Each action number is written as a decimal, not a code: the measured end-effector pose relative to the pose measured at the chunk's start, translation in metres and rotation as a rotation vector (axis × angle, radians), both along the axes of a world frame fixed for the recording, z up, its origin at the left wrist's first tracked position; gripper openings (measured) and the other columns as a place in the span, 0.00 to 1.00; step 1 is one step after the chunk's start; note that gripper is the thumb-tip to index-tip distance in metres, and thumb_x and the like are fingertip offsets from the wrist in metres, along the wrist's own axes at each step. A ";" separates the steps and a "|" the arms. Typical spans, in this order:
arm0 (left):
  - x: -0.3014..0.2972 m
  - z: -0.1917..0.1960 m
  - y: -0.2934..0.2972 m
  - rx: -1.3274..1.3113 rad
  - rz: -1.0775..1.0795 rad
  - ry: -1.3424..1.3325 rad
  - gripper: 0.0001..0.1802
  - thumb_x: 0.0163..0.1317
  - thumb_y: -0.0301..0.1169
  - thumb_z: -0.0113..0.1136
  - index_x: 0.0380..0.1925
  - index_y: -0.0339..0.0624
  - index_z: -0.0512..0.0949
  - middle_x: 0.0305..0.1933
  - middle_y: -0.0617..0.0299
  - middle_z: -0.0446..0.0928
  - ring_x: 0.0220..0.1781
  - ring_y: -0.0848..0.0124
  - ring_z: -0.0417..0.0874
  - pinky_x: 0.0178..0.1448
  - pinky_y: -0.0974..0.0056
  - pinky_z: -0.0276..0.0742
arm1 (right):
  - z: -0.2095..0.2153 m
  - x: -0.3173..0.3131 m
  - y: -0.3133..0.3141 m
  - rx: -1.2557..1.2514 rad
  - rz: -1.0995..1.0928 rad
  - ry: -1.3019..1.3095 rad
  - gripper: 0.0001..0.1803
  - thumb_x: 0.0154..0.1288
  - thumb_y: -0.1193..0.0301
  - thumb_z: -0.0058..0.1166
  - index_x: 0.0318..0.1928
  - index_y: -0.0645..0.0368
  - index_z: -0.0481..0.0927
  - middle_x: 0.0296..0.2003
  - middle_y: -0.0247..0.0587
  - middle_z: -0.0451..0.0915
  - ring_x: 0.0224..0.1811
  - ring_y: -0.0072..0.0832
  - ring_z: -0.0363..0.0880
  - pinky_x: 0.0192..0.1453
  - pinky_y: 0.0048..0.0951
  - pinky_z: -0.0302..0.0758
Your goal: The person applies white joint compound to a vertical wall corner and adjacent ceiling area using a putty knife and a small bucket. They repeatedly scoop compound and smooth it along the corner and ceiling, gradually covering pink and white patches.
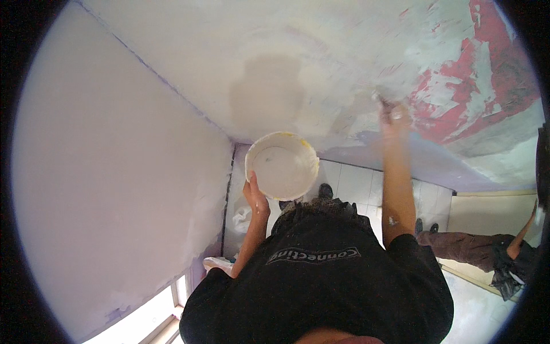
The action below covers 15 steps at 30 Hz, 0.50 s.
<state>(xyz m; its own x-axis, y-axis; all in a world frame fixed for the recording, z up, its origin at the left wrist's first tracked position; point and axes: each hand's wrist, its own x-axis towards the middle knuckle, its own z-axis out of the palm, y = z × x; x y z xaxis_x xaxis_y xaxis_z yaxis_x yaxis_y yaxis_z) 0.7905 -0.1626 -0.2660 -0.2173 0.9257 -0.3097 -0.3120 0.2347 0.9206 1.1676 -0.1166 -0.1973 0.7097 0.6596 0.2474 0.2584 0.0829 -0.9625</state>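
Holding the white bucket [311,166] out in front of me, my left hand [256,200] has its fingers wrapped against the side near the rim. My right hand [396,117] is blurred, but its fingers look closed around a small tool [384,101], up at the wall [338,63] just beside the red patch [481,86]. White smears break up the red, so I take this as the spreading step. The next stroke, I judge, calls for a flat edge, even pressure and a level bucket; how full it is I cannot tell.
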 end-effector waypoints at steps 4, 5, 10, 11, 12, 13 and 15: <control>0.013 -0.004 -0.002 0.005 -0.031 -0.032 0.31 0.64 0.48 0.48 0.48 0.23 0.70 0.44 0.50 0.76 0.44 0.66 0.76 0.50 0.65 0.70 | 0.143 -0.004 -0.028 0.717 0.434 0.780 0.19 0.63 0.79 0.39 0.52 0.82 0.60 0.54 0.68 0.62 0.60 0.50 0.60 0.67 0.57 0.56; 0.014 -0.003 -0.003 -0.031 -0.026 -0.019 0.31 0.64 0.47 0.48 0.48 0.23 0.70 0.44 0.50 0.76 0.44 0.66 0.76 0.50 0.65 0.70 | 0.169 -0.008 -0.038 0.867 0.708 0.921 0.20 0.63 0.79 0.38 0.53 0.83 0.59 0.55 0.69 0.61 0.62 0.51 0.59 0.68 0.58 0.55; 0.021 0.008 -0.001 -0.074 -0.021 -0.014 0.30 0.64 0.46 0.48 0.47 0.23 0.70 0.43 0.50 0.76 0.44 0.66 0.76 0.50 0.65 0.70 | 0.182 -0.035 -0.076 0.070 -0.104 -0.276 0.19 0.61 0.74 0.46 0.49 0.74 0.66 0.49 0.60 0.68 0.54 0.46 0.67 0.60 0.49 0.63; 0.023 0.011 0.000 -0.081 -0.023 0.008 0.30 0.64 0.47 0.48 0.47 0.23 0.70 0.43 0.50 0.76 0.44 0.66 0.76 0.50 0.65 0.70 | 0.165 -0.038 -0.086 -0.075 -0.121 -0.329 0.18 0.60 0.73 0.48 0.48 0.73 0.68 0.48 0.58 0.70 0.52 0.45 0.69 0.58 0.47 0.64; 0.022 0.014 -0.001 -0.095 -0.022 0.026 0.30 0.64 0.47 0.49 0.47 0.23 0.70 0.43 0.50 0.76 0.44 0.66 0.76 0.49 0.65 0.70 | 0.142 -0.039 -0.095 -0.225 -0.102 -0.355 0.18 0.59 0.72 0.50 0.47 0.71 0.70 0.46 0.57 0.72 0.50 0.44 0.71 0.56 0.45 0.66; 0.023 0.017 -0.002 -0.103 -0.015 0.050 0.30 0.64 0.47 0.49 0.46 0.23 0.70 0.43 0.50 0.76 0.44 0.66 0.76 0.49 0.65 0.70 | 0.113 -0.040 -0.102 -0.374 -0.066 -0.392 0.17 0.58 0.71 0.52 0.46 0.69 0.71 0.44 0.55 0.74 0.49 0.43 0.73 0.54 0.42 0.68; 0.026 0.020 -0.005 -0.048 -0.006 -0.015 0.30 0.63 0.47 0.50 0.45 0.23 0.70 0.42 0.50 0.76 0.43 0.66 0.76 0.49 0.65 0.70 | 0.039 -0.035 -0.101 -0.575 0.038 -0.426 0.16 0.56 0.69 0.56 0.44 0.65 0.75 0.41 0.51 0.78 0.45 0.41 0.77 0.50 0.38 0.72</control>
<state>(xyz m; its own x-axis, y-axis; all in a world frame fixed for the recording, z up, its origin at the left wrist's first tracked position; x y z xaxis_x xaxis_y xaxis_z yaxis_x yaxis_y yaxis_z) 0.8170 -0.1674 -0.2456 -0.2064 0.9109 -0.3573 -0.3242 0.2809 0.9033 1.1328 -0.2177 -0.1582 0.6031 0.7910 0.1031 0.6281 -0.3912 -0.6727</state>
